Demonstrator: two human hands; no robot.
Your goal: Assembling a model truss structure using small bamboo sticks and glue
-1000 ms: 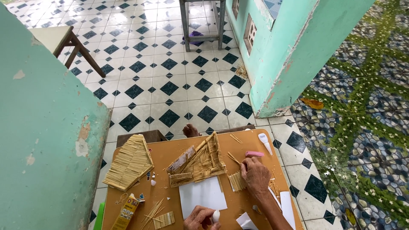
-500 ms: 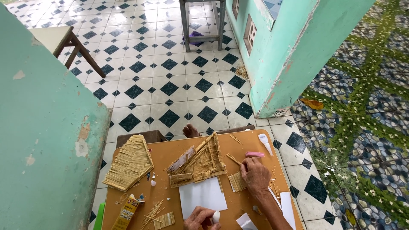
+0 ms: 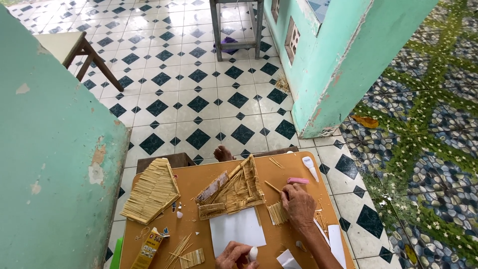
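Wooden sticks, thin and pale, made up nearly everything on the brown table (image 3: 279, 172) where a person worked. The right hand (image 3: 298, 205) lay flat, knuckles up, over a small bundle of sticks (image 3: 277, 213), fingers loosely curled near a single stick (image 3: 272, 187); whether it pinched anything could not be told. The left hand (image 3: 238, 255), at the near edge, was closed around a small white tube (image 3: 253, 254). Between them lay a white sheet (image 3: 236, 229), and just beyond it a half-built stick house frame (image 3: 234, 192), tilted and open. Such a frame looked light and brittle, best held by its thicker base rails rather than the slats. A finished stick roof panel (image 3: 152, 192) rested at the left, a pink eraser (image 3: 298, 181) and a white cutter (image 3: 309, 167) at the right.
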